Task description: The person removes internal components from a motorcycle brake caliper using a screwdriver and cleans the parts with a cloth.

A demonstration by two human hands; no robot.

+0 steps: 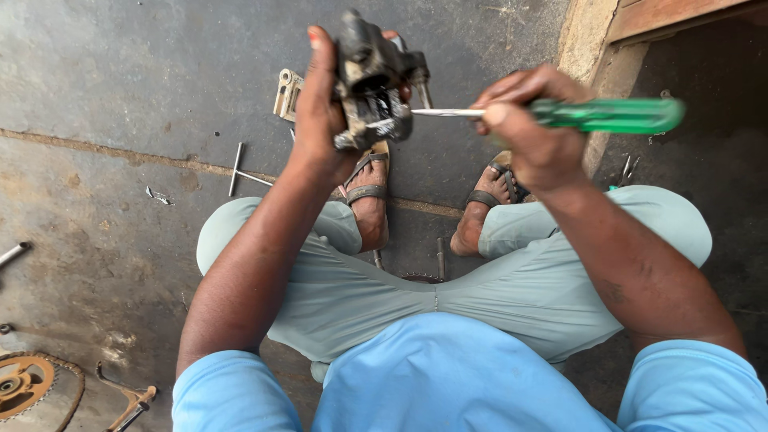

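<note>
A person squats on a stained concrete floor [120, 80], seen from above, working on a grimy, dark metal brake caliper [374, 84] held up in front of the knees. The left hand [320, 112] is wrapped around the caliper's left side, fingers curled over its top and thumb pressed along its edge, gripping it firmly in the air above the left sandalled foot [370, 200]. The right hand [532, 128] is closed tight around a screwdriver with a translucent green handle [608, 114]; the handle sticks out to the right, and the steel shaft [444, 113] runs level to the left, its tip reaching into the caliper's open middle.

On the floor just behind the caliper lies a pale metal bracket [286, 92], partly hidden by the left hand. A T-shaped wrench [238, 170] rests to the left of the left wrist, well apart from it. A toothed sprocket with an orange-brown centre [28, 384] lies at the lower left corner, with a small rusty tool [132, 400] just beside it. Between the feet, two thin metal rods [440, 258] lie near a round toothed part [420, 278], mostly hidden behind the pale green trousers [496, 296].
</note>
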